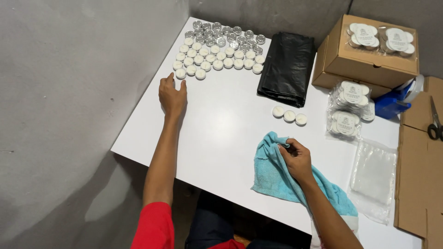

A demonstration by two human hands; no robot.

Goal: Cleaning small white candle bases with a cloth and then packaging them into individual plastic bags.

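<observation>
Currently, the right hand (297,159) grips a bunched fold of the light blue cloth (277,177), fingers curled closed around the fabric near its upper edge; whether anything small sits inside the fold cannot be determined. The cloth lies on the white table (221,129) close to the near edge, trailing under the right forearm. The left hand (172,97) rests palm down on the table with fingers loosely spread and holding nothing; its fingertips lie just beside the nearest white tealight candles (217,57), touching or almost touching the lowest one. These candles stand in rows at the far left corner of the table, and directly behind them stands a group of empty silver tealight cups (226,36). Three single tealights (289,115) sit in a line just above the cloth, apart from the main group. A folded black plastic bag (288,67) lies between the candle rows and the stacked cardboard boxes (364,55). Clear packs of tealights (350,108) lie beside the boxes, and two more sit on the top box. An empty clear plastic bag (374,177) lies to the right of the cloth. A blue tape dispenser (394,101) stands near the boxes, and scissors (434,122) rest on flat cardboard (422,184) at the right edge.
</observation>
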